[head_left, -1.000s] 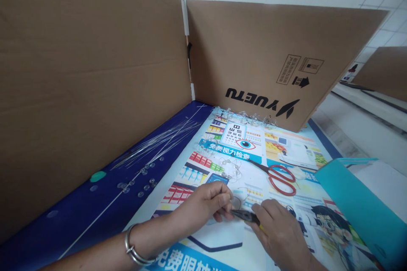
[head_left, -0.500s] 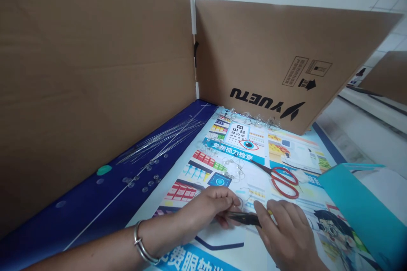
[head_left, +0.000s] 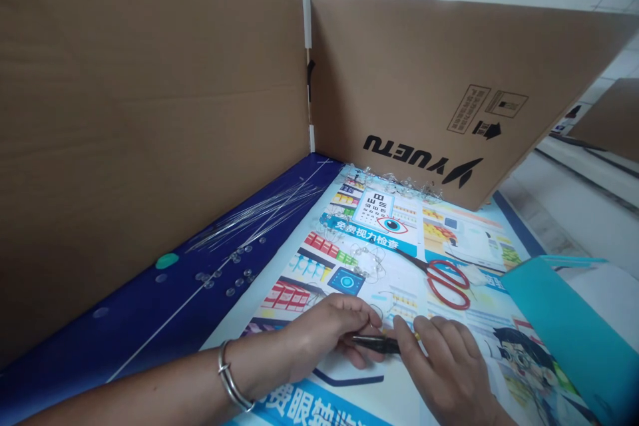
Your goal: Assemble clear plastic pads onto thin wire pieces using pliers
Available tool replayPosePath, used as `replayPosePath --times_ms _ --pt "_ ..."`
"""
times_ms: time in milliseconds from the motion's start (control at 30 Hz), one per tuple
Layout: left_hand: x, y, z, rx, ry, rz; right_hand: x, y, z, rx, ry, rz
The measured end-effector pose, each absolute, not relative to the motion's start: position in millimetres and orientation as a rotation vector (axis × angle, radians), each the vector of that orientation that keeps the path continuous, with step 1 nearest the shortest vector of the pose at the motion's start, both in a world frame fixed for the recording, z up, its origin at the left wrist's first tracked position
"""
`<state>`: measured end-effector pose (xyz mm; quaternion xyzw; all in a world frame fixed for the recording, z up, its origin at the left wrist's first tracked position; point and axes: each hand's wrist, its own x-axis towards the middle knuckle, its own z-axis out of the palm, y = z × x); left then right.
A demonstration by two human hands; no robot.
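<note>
My right fingers (head_left: 439,339) clenched pliers (head_left: 374,344); my left fingers (head_left: 357,306) curled beside their tip, grip unclear, over a printed poster (head_left: 464,239), scissors (head_left: 444,286) beyond, cardboard walls (head_left: 150,146) behind.

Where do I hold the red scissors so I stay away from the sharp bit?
Hold the two red loop handles of the red scissors, bringing your hand in from the right. They lie flat on the printed poster, with the loops toward the right and the thin blades pointing away to the left, so the loops look safest.
</note>
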<state>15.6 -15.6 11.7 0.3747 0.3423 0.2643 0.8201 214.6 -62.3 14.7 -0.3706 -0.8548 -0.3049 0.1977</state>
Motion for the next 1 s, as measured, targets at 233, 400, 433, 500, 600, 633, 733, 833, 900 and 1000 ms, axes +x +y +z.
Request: replayPosePath --times_ms 233,400,433,500,600,633,733,833,900,1000 --pt "16.0 -16.8 14.1 0.804 0.730 0.529 213.3 -63.5 17.9 -1.006 -2.398 -0.855" --pt "15.4 -16.8 13.5 0.797 0.717 0.512 213.3 -62.9 16.7 -1.003 -2.398 -0.839" --pt "15.2 -16.9 14.0 0.795 0.713 0.510 213.3 -62.7 16.5 -1.004 -2.402 -0.833" --pt "15.0 -17.0 15.4 0.793 0.718 0.509 213.2 -62.3 16.1 -1.005 -2.408 -0.821" --pt "15.1 -16.8 16.7 0.793 0.733 0.498 213.1 -61.8 16.3 -1.000 -2.413 -0.807" --pt "15.1 -16.5 16.5 0.796 0.735 0.493 213.0 -61.7 16.5 -1.001 -2.415 -0.804" --pt "14.7 -15.5 13.7 0.805 0.726 0.492 212.5 -61.7 17.1 -1.009 -2.424 -0.796" --pt "13.2 -15.2 10.2 0.803 0.703 0.472 211.7 -61.9 16.2 -1.009 -2.436 -0.775" --pt "12.1 -15.4 8.8 0.812 0.698 0.457 211.2 -61.9 14.8 -1.011 -2.437 -0.754" --pt "11.5 -15.3 8.5 0.848 0.712 0.444 210.7 -61.8 13.4 -1.026 -2.448 -0.717"
